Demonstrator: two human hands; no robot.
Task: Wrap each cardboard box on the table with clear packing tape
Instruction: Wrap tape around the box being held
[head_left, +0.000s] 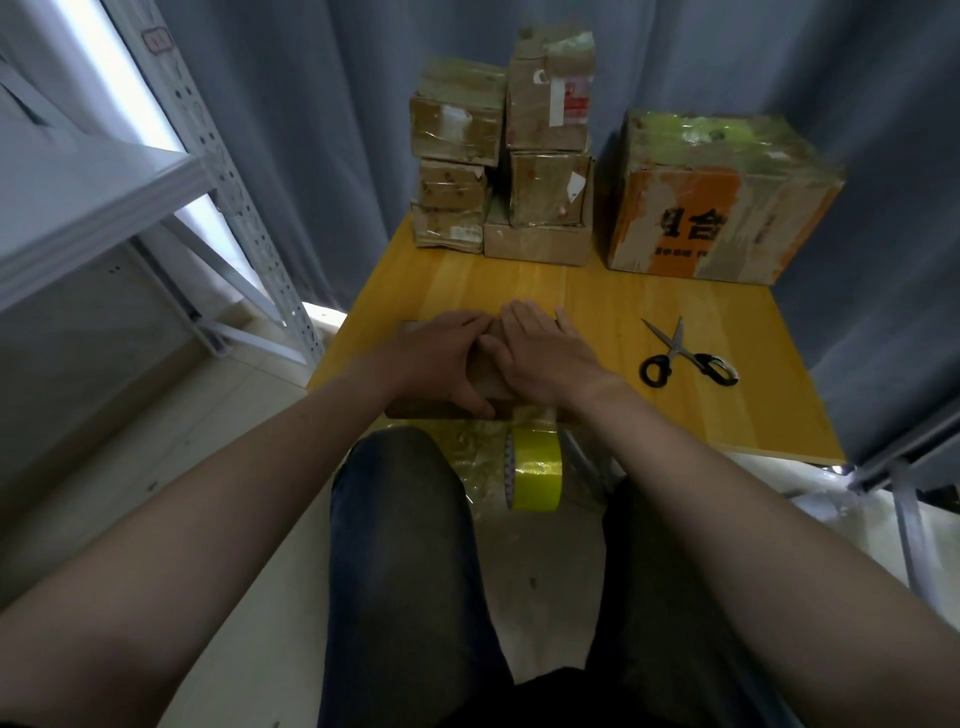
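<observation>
A flat brown cardboard box (483, 382) lies at the near edge of the yellow wooden table (675, 306), mostly covered by my hands. My left hand (441, 356) lies on its left half with the thumb hooked over the near edge. My right hand (545, 353) presses flat on its right half with straight fingers. A strip of clear tape runs off the box's near edge down to the tape roll (535, 475), which hangs below the table edge between my knees.
Black-handled scissors (680, 358) lie open on the table to the right. Several taped boxes are stacked at the back (519, 156), with a large orange-printed box (722, 200) at back right. A metal shelf frame (208, 171) stands left; grey curtains hang behind.
</observation>
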